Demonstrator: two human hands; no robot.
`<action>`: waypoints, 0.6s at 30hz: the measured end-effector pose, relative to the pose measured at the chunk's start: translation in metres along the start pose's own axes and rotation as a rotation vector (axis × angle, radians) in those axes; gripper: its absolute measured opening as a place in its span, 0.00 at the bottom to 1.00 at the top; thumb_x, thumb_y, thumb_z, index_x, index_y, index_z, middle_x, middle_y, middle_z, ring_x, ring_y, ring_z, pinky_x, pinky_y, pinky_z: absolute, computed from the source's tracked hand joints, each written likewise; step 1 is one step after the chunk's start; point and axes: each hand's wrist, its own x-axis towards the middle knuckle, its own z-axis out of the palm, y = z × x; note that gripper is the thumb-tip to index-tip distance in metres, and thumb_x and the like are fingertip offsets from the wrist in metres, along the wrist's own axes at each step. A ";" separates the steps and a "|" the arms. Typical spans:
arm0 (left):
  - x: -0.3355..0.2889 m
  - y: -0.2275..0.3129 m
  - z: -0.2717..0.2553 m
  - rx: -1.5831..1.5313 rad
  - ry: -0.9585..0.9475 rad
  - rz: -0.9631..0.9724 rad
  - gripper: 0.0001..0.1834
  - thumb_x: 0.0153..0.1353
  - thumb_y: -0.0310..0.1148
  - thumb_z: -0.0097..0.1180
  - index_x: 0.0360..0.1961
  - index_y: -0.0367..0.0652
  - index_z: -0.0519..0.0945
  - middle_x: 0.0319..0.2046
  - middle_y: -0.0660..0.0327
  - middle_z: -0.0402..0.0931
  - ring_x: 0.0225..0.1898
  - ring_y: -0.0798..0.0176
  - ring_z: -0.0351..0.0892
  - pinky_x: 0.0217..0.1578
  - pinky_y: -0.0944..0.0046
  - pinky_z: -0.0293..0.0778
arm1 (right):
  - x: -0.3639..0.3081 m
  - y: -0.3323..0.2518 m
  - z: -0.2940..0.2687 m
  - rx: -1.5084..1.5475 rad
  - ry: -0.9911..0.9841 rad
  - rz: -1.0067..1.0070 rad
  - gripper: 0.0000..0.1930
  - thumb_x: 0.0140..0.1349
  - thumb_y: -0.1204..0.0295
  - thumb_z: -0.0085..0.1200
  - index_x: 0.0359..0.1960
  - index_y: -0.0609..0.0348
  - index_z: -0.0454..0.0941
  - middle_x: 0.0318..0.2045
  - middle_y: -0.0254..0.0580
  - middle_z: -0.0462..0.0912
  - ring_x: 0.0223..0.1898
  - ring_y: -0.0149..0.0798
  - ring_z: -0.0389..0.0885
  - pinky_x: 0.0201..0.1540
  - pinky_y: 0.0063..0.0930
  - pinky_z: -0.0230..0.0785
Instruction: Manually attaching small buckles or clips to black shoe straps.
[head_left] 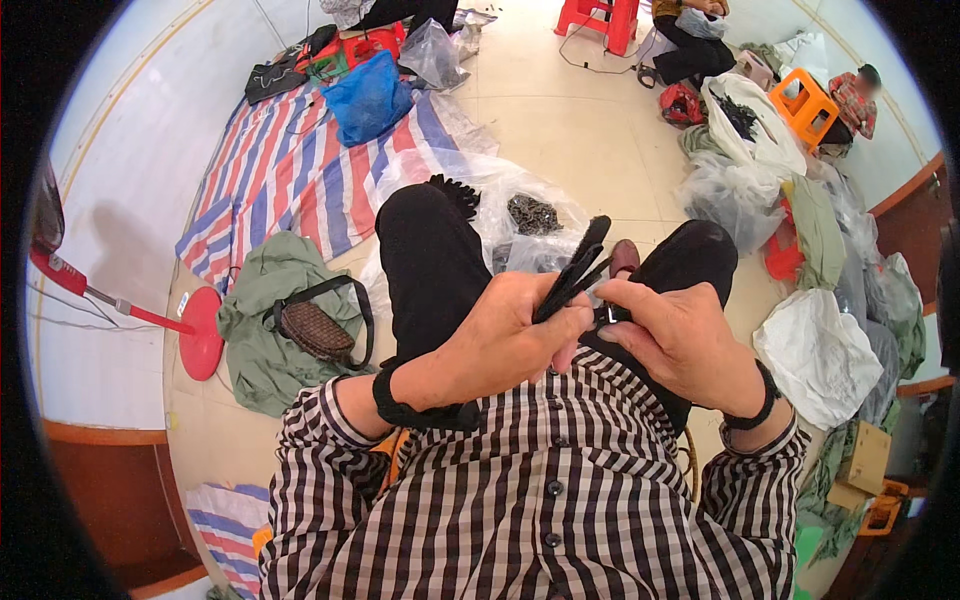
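Note:
My left hand [505, 325] is closed round a folded black strap [580, 265], whose loose ends stick up past the fingers. Thumb and forefinger of my right hand [685, 335] pinch a small black buckle [612, 314] close beside the left fingertips. Whether the strap is threaded through the buckle I cannot tell. Both hands are above my lap, between my black-trousered knees. Beyond them, a clear plastic bag [490, 175] lies on the floor with a heap of small dark pieces [533, 215] in it. A bunch of black straps [456, 195] shows beside my left knee.
To the left are a striped sheet [290, 165], a blue bag [368, 98], green cloth [255, 290] with a brown pouch [318, 330], and a red round-based stand [203, 333]. White sacks [820, 350] and an orange stool [803, 105] stand right. Other people sit further off.

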 end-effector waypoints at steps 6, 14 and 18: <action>0.001 -0.004 -0.001 -0.123 -0.006 0.056 0.10 0.60 0.34 0.48 0.30 0.37 0.74 0.14 0.66 0.71 0.11 0.77 0.64 0.12 0.76 0.60 | 0.000 0.006 -0.001 0.132 0.070 -0.020 0.15 0.47 0.76 0.59 0.39 0.61 0.73 0.17 0.41 0.73 0.16 0.40 0.72 0.19 0.26 0.61; 0.002 -0.008 0.000 -0.112 -0.050 0.082 0.11 0.62 0.35 0.47 0.30 0.38 0.74 0.13 0.66 0.71 0.11 0.78 0.64 0.12 0.77 0.59 | -0.002 0.012 0.004 0.135 0.141 -0.082 0.11 0.52 0.71 0.56 0.37 0.55 0.72 0.17 0.42 0.73 0.18 0.43 0.75 0.20 0.31 0.64; 0.001 -0.013 -0.003 -0.132 -0.106 0.060 0.09 0.63 0.34 0.46 0.34 0.38 0.73 0.14 0.67 0.71 0.12 0.78 0.64 0.13 0.77 0.59 | -0.002 0.012 0.002 0.210 0.075 -0.023 0.11 0.52 0.71 0.56 0.37 0.55 0.72 0.18 0.42 0.74 0.18 0.43 0.75 0.20 0.30 0.65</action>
